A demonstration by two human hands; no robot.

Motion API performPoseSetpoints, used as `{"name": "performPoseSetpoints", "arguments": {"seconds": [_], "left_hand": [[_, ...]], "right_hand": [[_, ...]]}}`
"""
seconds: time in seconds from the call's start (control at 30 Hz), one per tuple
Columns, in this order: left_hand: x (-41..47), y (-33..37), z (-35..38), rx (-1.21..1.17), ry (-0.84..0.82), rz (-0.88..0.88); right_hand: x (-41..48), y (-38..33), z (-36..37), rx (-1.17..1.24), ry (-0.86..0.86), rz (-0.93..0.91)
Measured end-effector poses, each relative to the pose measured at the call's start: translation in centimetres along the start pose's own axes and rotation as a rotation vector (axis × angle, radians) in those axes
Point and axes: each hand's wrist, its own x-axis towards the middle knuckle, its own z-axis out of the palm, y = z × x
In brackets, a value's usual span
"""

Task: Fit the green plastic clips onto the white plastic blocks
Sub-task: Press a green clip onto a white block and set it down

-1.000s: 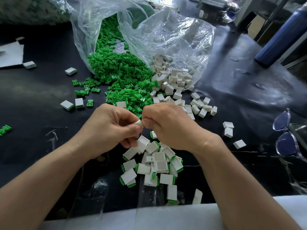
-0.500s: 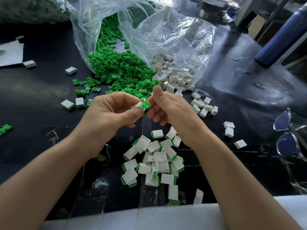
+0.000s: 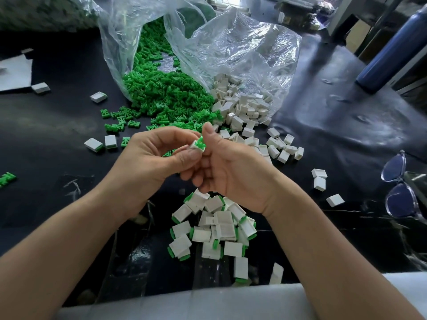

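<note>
My left hand (image 3: 159, 158) pinches a white plastic block (image 3: 193, 146) between thumb and fingers. A green clip (image 3: 200, 143) sits at the block's open end, with my right hand (image 3: 228, 167) pressed against it by the thumb. Both hands hover above a heap of fitted blocks (image 3: 215, 229), white with green edges. Beyond them lie a pile of loose green clips (image 3: 166, 98) and a pile of bare white blocks (image 3: 242, 107), both spilling from a clear plastic bag (image 3: 242, 49).
Stray white blocks (image 3: 320, 179) and green clips (image 3: 120, 121) are scattered over the black table (image 3: 57, 130). Clear-framed glasses (image 3: 402, 188) lie at the right edge, a blue bottle (image 3: 392, 47) stands far right, and white foam (image 3: 208, 303) lines the near edge.
Both hands rose from just above the fitted heap toward the bag. A green clip now shows at the block's end, and my right thumb has come up against it.
</note>
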Motion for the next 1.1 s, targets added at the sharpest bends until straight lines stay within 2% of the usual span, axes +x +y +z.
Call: {"name": "performPoseSetpoints", "arguments": {"seconds": [0.27,0.47,0.87,1.1], "left_hand": [[-0.2,0.1,0.1,0.022,-0.018,0.059],[-0.1,0.1,0.2,0.068,-0.023,0.123],[-0.2,-0.1,0.2,0.049,0.008,0.132],[-0.3,0.3,0.5,-0.005,-0.003,0.097]], "right_hand": [[0.0,0.0,-0.1,-0.001,0.006,0.001],[0.0,0.4,0.3,-0.089,0.089,0.018],[0.1,0.9,0.3,-0.163,0.151,-0.051],[0.1,0.4,0.2,-0.018,0.044,-0.019]]}}
